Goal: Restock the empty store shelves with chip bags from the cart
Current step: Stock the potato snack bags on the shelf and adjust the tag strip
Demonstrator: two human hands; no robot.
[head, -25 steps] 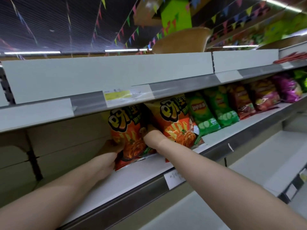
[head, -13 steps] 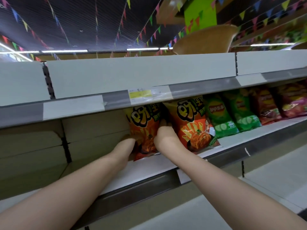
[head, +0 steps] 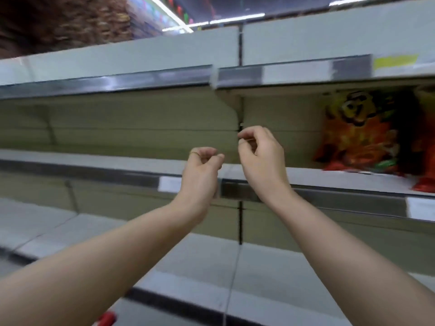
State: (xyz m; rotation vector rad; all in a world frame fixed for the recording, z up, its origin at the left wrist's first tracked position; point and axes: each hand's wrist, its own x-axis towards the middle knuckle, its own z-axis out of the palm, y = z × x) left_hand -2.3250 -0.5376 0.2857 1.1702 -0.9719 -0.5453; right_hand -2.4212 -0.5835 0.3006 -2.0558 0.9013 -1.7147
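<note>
An orange chip bag [head: 360, 132] stands upright on the middle shelf [head: 94, 158] at the right, with a second orange bag [head: 423, 142] cut off by the frame edge beside it. Both of my hands hover in front of the shelf's front edge, left of the bags and apart from them. My left hand [head: 202, 168] has loosely curled fingers and holds nothing. My right hand [head: 261, 154] is a little higher, its fingers also loosely curled around nothing. No cart is in view.
The middle shelf is bare left of the bags. A bare lower shelf [head: 259, 267] juts out beneath my forearms, and an upper shelf [head: 141, 76] overhangs my hands. A small red object [head: 107, 320] shows at the bottom edge. The picture is motion-blurred.
Both hands have let go of the orange bag and pulled back from the shelf. The view has swung left, so the bags now sit at the right.
</note>
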